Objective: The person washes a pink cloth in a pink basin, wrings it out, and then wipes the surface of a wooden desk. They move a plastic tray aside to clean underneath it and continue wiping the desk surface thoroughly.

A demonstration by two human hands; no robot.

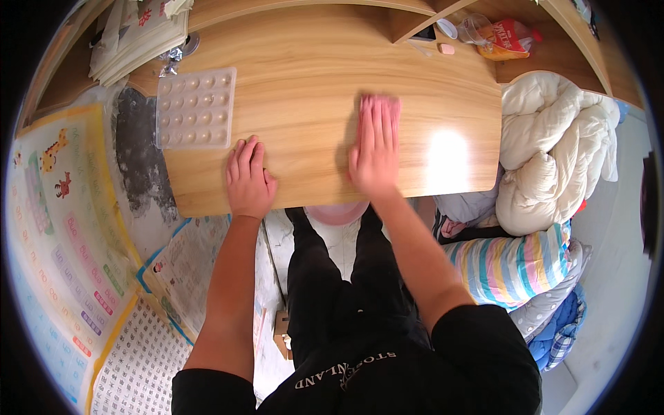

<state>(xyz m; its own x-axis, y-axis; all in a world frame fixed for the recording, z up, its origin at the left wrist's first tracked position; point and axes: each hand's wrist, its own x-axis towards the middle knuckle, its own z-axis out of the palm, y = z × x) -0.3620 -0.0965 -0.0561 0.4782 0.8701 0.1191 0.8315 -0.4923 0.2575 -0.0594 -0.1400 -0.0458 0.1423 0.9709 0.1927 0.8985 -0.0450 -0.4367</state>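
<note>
My right hand (377,163) lies flat on a pink cloth (396,106), pressing it against the wooden desk (301,98). Its fingers point toward the back of the desk and cover most of the cloth; the hand is slightly blurred. Nearer the front edge, my left hand (250,181) rests on the desktop with nothing in it, fingers a little apart. Just beyond its fingertips sits a clear plastic tray (195,108) with rows of round cups, by the desk's left side.
Stacked papers or bags (140,44) fill the back left corner. Under the right shelf are a pink eraser-like block (446,49), a clear plastic cup (474,29) and a red-orange packet (511,39). A cream quilt (550,150) borders the right edge. Below the front edge shows a pink basin (337,213).
</note>
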